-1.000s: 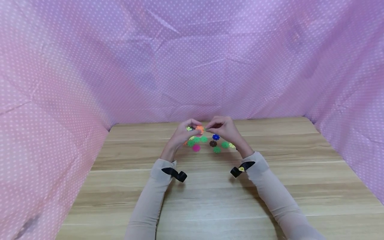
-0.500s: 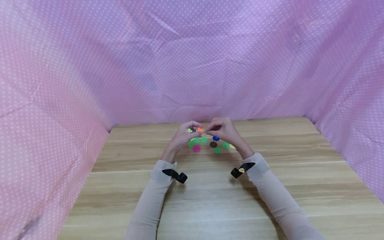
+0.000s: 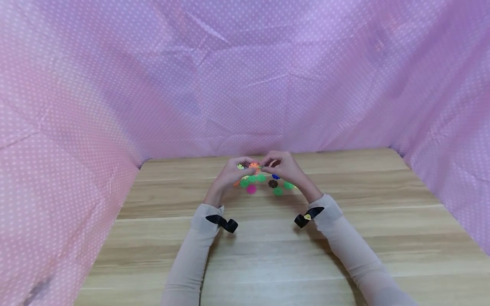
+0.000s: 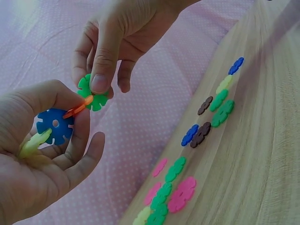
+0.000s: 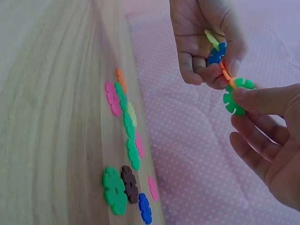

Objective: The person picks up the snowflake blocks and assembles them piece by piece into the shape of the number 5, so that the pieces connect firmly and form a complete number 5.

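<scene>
My left hand (image 4: 42, 154) pinches an orange snowflake disc (image 4: 78, 107) between thumb and fingers. Joined to it edge to edge is a blue snowflake disc (image 4: 55, 125), and a yellow one (image 4: 35, 142) slots into the blue, lying against the palm. From the other side my right hand (image 5: 272, 131) pinches a green snowflake disc (image 5: 234, 101) with thumb and forefinger. Its notched edge meets the orange disc at a right angle. Both hands (image 3: 281, 165) are raised over the far part of the table, close together.
Loose snowflake discs lie below the hands on the wooden table (image 3: 252, 255): several green (image 4: 222, 113), a pink one (image 4: 182, 194), brown (image 4: 200, 135) and blue (image 4: 190, 135) ones. Pink dotted cloth (image 3: 245, 85) hangs behind the far table edge.
Both hands stay nearly in place, shifting only slightly. The right hand's fingers have turned a little and sit close against the orange disc with the green disc.
</scene>
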`<act>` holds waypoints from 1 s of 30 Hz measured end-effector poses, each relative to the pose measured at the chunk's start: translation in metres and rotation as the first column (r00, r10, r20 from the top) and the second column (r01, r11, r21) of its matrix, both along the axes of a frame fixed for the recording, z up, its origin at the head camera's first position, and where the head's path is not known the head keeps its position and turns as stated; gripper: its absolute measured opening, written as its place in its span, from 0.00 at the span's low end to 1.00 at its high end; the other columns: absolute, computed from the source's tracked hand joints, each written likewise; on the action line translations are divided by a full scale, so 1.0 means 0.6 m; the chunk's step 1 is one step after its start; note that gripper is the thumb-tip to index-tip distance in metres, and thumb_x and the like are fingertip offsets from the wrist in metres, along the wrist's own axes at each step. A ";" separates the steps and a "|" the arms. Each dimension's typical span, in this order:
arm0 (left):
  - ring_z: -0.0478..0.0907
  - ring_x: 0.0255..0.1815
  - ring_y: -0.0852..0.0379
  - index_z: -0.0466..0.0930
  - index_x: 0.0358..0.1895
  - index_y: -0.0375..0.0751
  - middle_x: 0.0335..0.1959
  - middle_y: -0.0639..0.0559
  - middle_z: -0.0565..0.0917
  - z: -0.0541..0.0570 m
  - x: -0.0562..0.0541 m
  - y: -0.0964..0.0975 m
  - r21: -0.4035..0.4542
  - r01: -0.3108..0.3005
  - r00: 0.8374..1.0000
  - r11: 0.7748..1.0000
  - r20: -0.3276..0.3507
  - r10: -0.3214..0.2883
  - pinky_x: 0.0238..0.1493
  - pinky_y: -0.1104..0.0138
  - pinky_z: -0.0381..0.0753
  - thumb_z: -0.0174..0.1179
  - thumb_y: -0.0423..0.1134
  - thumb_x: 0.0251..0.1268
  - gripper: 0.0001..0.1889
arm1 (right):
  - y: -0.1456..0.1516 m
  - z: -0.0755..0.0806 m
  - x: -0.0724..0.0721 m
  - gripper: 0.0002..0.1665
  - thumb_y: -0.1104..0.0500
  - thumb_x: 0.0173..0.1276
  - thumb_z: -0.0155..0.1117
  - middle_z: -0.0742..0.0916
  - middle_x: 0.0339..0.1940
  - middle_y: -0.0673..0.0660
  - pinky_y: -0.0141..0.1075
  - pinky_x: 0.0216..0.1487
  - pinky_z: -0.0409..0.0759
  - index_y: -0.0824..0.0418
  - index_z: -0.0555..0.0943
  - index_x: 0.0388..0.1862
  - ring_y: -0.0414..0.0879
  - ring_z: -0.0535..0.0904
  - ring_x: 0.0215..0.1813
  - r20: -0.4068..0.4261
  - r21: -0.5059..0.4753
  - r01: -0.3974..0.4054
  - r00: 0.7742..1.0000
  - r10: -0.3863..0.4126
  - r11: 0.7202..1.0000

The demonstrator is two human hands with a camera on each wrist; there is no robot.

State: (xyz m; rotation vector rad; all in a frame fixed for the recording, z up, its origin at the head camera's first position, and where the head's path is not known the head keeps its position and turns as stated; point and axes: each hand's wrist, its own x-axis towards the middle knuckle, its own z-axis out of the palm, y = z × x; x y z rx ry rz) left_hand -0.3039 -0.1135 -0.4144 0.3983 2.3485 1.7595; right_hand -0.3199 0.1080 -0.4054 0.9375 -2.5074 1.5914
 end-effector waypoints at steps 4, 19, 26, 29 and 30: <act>0.77 0.52 0.54 0.86 0.52 0.41 0.47 0.51 0.84 0.003 0.001 0.000 0.022 -0.041 0.999 0.999 0.010 0.041 0.58 0.56 0.79 0.66 0.36 0.65 0.13 | 0.006 0.001 -0.005 0.11 0.68 0.62 0.75 0.90 0.41 0.63 0.45 0.46 0.87 0.66 0.87 0.43 0.50 0.85 0.43 -0.006 0.020 -0.026 1.000 0.026 0.999; 0.78 0.49 0.53 0.86 0.53 0.39 0.40 0.52 0.81 0.006 -0.002 -0.013 0.073 -0.071 0.997 0.995 0.019 0.069 0.65 0.40 0.75 0.67 0.36 0.65 0.15 | 0.044 -0.007 -0.021 0.15 0.68 0.64 0.72 0.90 0.40 0.65 0.37 0.47 0.87 0.73 0.85 0.49 0.52 0.87 0.43 0.176 0.259 -0.162 0.977 0.119 0.952; 0.81 0.49 0.51 0.86 0.51 0.40 0.41 0.51 0.82 0.009 -0.002 -0.015 0.090 -0.047 0.998 0.995 0.037 0.044 0.65 0.39 0.75 0.67 0.35 0.65 0.13 | 0.067 -0.031 -0.022 0.14 0.72 0.60 0.73 0.89 0.39 0.64 0.33 0.44 0.86 0.72 0.86 0.45 0.50 0.86 0.41 0.174 0.348 -0.232 0.968 0.181 0.908; 0.81 0.52 0.50 0.86 0.51 0.43 0.46 0.50 0.83 0.010 0.000 -0.017 0.078 -0.047 0.996 0.996 0.078 0.041 0.67 0.40 0.74 0.67 0.37 0.65 0.13 | 0.070 -0.042 -0.022 0.12 0.72 0.59 0.73 0.89 0.37 0.63 0.32 0.42 0.86 0.71 0.86 0.44 0.48 0.85 0.39 0.157 0.379 -0.255 0.965 0.210 0.889; 0.81 0.52 0.49 0.86 0.52 0.44 0.47 0.49 0.84 0.010 0.001 -0.018 0.076 -0.046 0.995 0.996 0.089 0.040 0.67 0.40 0.73 0.68 0.37 0.65 0.13 | 0.071 -0.045 -0.021 0.12 0.72 0.59 0.73 0.89 0.36 0.63 0.32 0.42 0.85 0.71 0.86 0.43 0.47 0.84 0.39 0.158 0.391 -0.261 0.964 0.215 0.883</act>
